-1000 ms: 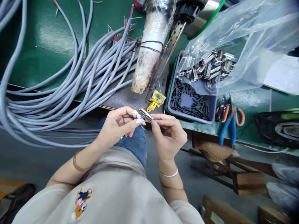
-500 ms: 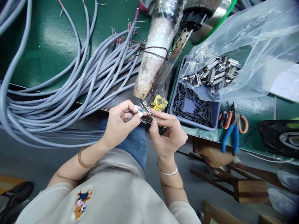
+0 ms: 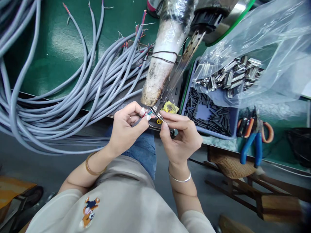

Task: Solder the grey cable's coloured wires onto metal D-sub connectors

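Note:
My left hand (image 3: 125, 127), white coverings on its thumb and finger tips, pinches the thin coloured wires (image 3: 148, 113) at a grey cable's end. My right hand (image 3: 182, 137) grips a metal multi-pin connector (image 3: 159, 116) between thumb and fingers. The wire ends meet the connector's pin side; whether they are joined I cannot tell. Over the connector points the dark tip of a soldering iron (image 3: 186, 58), which slants down from above and appears to touch it. Just behind my right fingers is a yellow piece (image 3: 171, 106), partly hidden.
Left lies a bundle of grey cables (image 3: 97, 87) with stripped ends. A wrapped white tube (image 3: 159, 61) hangs beside the iron. On the right a blue bin (image 3: 202, 111) holds black sleeves (image 3: 216, 119) and a plastic bag of connectors (image 3: 233, 76). Pliers (image 3: 254, 139) lie beyond it.
The connector and wires have come up under the soldering iron's tip, now overlapping it. Both hands keep their pinch. The whole view has shifted, so the bench appears farther right.

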Demonstrator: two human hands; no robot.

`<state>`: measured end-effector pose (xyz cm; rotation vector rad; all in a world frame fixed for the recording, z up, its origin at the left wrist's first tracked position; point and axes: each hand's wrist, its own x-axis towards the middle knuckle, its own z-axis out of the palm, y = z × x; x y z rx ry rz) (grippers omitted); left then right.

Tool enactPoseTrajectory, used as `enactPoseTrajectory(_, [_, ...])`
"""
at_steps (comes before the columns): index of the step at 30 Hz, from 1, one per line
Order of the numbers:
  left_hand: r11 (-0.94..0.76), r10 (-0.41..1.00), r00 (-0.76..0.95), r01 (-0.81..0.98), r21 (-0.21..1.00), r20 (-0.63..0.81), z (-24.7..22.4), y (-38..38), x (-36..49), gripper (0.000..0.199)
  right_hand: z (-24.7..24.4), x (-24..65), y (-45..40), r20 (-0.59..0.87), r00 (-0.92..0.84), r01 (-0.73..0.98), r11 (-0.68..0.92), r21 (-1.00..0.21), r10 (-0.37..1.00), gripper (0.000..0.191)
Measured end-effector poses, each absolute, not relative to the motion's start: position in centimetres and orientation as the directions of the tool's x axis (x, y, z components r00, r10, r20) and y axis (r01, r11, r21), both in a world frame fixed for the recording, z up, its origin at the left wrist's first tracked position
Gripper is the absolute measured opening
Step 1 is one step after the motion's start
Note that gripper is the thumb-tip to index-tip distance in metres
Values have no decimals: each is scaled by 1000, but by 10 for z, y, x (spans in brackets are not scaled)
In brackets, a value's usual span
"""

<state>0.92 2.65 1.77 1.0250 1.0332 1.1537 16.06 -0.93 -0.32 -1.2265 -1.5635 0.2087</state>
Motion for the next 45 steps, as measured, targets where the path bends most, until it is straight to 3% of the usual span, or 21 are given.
enactPoseTrajectory(16, [61, 996, 76, -180, 982, -48, 21, 26, 11, 22, -3, 160, -6, 605, 119, 543, 458, -704, 788, 15])
enactPoseTrajectory(21, [7, 998, 59, -181, 983, 3, 24, 26, 12, 16, 5, 160, -6, 642, 84, 611, 469, -637, 762, 17])
enactPoseTrajectory(26, [58, 995, 84, -168, 984, -44, 22, 26, 10, 19, 4, 159, -9, 681, 34, 677, 484, -554, 732, 20])
enactPoseTrajectory(45, [-20, 997, 71, -86, 996, 26, 20, 25, 11, 18, 8, 160, -4, 686, 56, 690, 469, -552, 726, 18])
